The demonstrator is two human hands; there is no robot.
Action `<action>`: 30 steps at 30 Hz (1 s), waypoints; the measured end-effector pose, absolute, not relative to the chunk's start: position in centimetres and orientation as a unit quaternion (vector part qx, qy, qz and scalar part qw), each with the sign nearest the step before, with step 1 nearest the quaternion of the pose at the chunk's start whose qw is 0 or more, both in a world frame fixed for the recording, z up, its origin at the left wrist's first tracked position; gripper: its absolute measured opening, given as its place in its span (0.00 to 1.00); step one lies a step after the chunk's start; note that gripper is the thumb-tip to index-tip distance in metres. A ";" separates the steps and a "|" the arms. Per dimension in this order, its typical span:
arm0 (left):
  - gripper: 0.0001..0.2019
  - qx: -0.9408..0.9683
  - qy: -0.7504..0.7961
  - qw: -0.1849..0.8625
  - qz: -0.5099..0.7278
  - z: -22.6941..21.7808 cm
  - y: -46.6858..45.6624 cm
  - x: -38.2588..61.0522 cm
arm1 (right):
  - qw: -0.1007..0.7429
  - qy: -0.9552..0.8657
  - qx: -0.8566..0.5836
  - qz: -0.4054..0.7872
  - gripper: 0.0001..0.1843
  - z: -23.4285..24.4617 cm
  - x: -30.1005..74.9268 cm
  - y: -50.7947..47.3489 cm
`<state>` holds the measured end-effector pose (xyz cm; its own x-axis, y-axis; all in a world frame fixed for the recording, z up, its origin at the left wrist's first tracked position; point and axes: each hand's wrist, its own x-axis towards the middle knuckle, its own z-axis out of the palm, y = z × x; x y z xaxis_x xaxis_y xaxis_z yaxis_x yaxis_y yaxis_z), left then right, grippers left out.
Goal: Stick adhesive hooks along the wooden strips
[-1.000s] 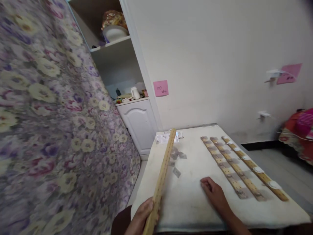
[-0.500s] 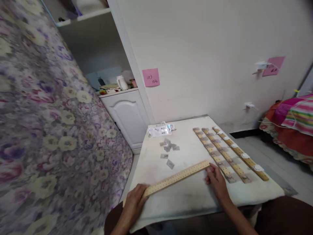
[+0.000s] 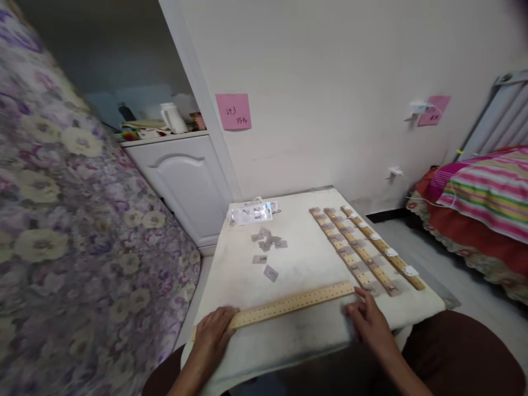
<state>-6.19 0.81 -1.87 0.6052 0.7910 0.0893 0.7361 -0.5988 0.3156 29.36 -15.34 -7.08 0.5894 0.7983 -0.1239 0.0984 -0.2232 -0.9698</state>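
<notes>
A long pale wooden strip [image 3: 291, 304] with rows of small holes lies slantwise across the near part of the table. My left hand [image 3: 213, 331] is closed over its left part, fingers wrapped on top; a short end shows beyond the hand. At the strip's right end is my right hand [image 3: 367, 316], its index fingertip at or just off the tip and its thumb apart below. Beyond the strip, small clear plastic packets [image 3: 270, 273] lie loosely, several of them in a pile [image 3: 268, 240]. To the right, three similar strips [image 3: 352, 250] carry packets or white pieces along their length.
A printed clear package [image 3: 251, 213] rests near the table's far left corner. The white cloth-covered table [image 3: 231, 264] stands against the wall. On the left hangs a floral curtain [image 3: 103, 264] beside a white cabinet [image 3: 185, 187]. A bed [image 3: 482, 192] is at the right.
The strip's right end has come down toward me and the strip lies flatter across the table. My right hand's fingers have loosened from that end. The head view has shifted right.
</notes>
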 end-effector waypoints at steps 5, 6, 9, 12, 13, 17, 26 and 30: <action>0.16 0.891 0.428 0.093 0.118 -3.0 1.5 -6.2 | 0.570 -0.295 -0.691 0.333 0.30 -6.7 28.6 -15.9; 0.16 0.892 0.427 0.088 0.120 -3.2 1.5 -6.2 | 0.574 -0.293 -0.690 0.330 0.31 -6.8 28.7 -15.9; 0.16 0.896 0.419 0.073 0.127 -3.7 1.6 -6.3 | 0.577 -0.284 -0.690 0.332 0.33 -6.9 28.9 -16.0; 0.16 0.897 0.417 0.064 0.133 -3.8 1.4 -6.2 | 0.581 -0.277 -0.691 0.330 0.32 -6.9 29.0 -16.0; 0.16 0.897 0.418 0.062 0.134 -3.8 1.3 -6.1 | 0.583 -0.274 -0.691 0.327 0.32 -6.9 29.0 -16.1; 0.15 0.898 0.416 0.060 0.133 -3.6 1.0 -5.8 | 0.601 -0.263 -0.686 0.314 0.31 -7.1 28.7 -16.1; 0.15 0.909 0.382 0.020 0.166 -4.4 1.1 -5.9 | 0.627 -0.251 -0.677 0.292 0.30 -7.6 28.8 -15.9; 0.15 0.907 0.384 0.017 0.172 -4.0 0.5 -5.8 | 0.612 -0.265 -0.669 0.328 0.31 -7.7 29.2 -16.1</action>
